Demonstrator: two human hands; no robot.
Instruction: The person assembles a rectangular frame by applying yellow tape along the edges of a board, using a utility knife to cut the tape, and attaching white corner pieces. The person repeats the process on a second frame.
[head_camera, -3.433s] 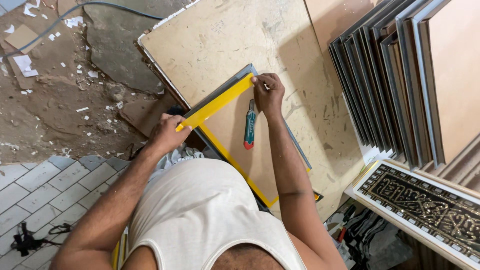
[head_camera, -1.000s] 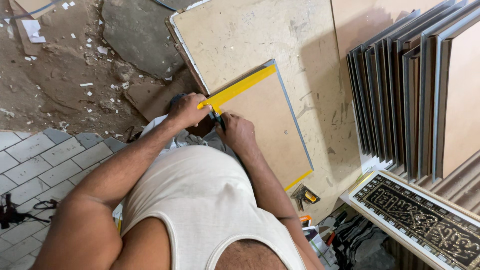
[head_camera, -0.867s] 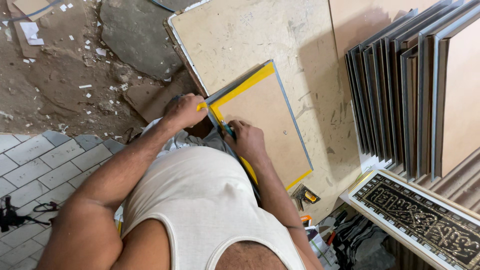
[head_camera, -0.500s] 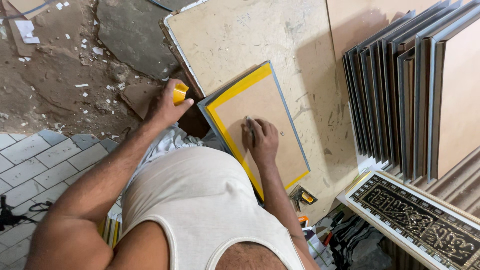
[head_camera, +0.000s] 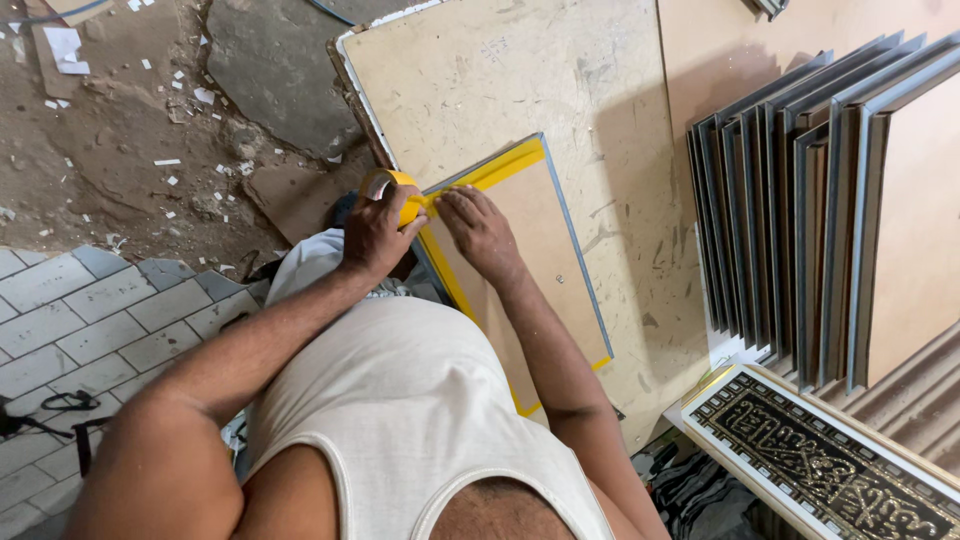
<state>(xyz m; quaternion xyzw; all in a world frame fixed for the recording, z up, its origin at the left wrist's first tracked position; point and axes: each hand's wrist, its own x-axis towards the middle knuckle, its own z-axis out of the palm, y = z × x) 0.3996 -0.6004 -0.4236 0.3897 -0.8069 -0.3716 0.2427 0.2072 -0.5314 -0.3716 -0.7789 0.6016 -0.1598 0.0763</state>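
Left hand (head_camera: 375, 232): grips a yellow tape roll (head_camera: 392, 190) at the frame's near corner.
Right hand (head_camera: 478, 228): fingers press tape onto the framed backing board (head_camera: 530, 240).
Surface: large scuffed beige board (head_camera: 480, 90).
Room: rough dirt floor (head_camera: 110, 150), grey paving tiles (head_camera: 80, 320), stacked frames (head_camera: 800, 230) leaning right.

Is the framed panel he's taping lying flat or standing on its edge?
Lying flat. The framed panel rests back-up on the large board; yellow tape runs along its edges, while the other frames stand on edge at right.
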